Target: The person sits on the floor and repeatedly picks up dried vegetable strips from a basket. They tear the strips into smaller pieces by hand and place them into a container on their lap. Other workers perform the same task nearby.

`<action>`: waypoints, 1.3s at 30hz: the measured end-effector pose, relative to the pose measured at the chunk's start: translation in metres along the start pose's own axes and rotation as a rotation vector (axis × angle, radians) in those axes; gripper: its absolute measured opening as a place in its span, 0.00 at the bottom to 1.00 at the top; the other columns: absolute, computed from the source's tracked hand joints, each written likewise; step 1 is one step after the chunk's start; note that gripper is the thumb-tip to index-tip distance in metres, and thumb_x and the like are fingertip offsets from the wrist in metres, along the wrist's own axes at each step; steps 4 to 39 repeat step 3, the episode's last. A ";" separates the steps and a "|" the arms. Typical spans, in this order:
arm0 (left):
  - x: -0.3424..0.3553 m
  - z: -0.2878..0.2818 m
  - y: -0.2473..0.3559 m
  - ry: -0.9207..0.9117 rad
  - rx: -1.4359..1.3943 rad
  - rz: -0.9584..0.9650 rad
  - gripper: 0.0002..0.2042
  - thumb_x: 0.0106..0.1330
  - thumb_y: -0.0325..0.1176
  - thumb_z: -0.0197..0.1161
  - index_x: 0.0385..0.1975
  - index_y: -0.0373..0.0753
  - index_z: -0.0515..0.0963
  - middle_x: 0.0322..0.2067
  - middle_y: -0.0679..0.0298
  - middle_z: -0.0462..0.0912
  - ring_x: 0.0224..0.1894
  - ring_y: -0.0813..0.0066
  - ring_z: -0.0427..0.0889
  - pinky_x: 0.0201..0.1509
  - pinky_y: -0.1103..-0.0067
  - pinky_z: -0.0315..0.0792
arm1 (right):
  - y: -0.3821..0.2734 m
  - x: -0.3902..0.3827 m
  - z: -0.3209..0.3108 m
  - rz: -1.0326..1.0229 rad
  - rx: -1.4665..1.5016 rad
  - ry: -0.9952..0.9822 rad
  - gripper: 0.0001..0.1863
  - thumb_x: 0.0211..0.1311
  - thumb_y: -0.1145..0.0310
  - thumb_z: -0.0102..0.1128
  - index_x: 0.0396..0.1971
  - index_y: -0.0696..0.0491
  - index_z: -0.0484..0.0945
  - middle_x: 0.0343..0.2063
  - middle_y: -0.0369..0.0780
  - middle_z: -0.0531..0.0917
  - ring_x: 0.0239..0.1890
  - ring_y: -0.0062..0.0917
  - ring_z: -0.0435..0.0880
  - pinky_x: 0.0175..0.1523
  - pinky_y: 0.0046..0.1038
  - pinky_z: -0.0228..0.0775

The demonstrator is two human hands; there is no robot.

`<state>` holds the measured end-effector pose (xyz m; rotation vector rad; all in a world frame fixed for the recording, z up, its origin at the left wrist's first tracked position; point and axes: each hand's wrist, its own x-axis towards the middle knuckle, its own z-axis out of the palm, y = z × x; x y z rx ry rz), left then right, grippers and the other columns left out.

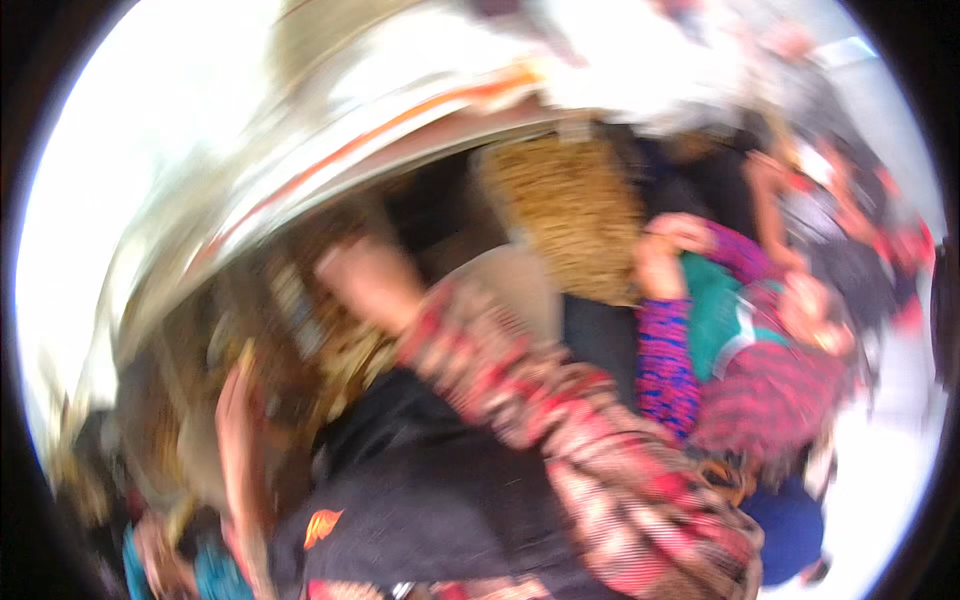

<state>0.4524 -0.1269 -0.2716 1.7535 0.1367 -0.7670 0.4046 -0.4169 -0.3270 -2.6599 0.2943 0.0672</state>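
My left hand [238, 405] comes up at the left side, fingers together, with a small yellow piece [248, 352] at its fingertips. Blur hides what kind of piece it is. My right hand [368, 278], below a red and tan plaid sleeve, reaches over the brown work area. Motion smears its fingers, so I cannot tell whether it holds anything. Between the hands and my black apron [430, 490] lies a loose heap of yellowish pieces [352, 370].
A broad container of yellow-brown pieces [570, 210] stands beyond my right arm. To the right sits a person in a patterned purple sleeve [668, 350], hands together. A pale sheet with an orange-red stripe [370, 135] runs along the far side. More people are at both edges.
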 end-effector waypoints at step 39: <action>-0.050 0.030 0.043 -0.058 -0.141 -0.034 0.26 0.72 0.33 0.58 0.69 0.48 0.63 0.62 0.59 0.73 0.59 0.60 0.77 0.59 0.79 0.73 | -0.036 -0.031 -0.033 0.092 0.340 0.306 0.23 0.66 0.49 0.52 0.35 0.55 0.83 0.30 0.46 0.84 0.35 0.45 0.84 0.44 0.43 0.76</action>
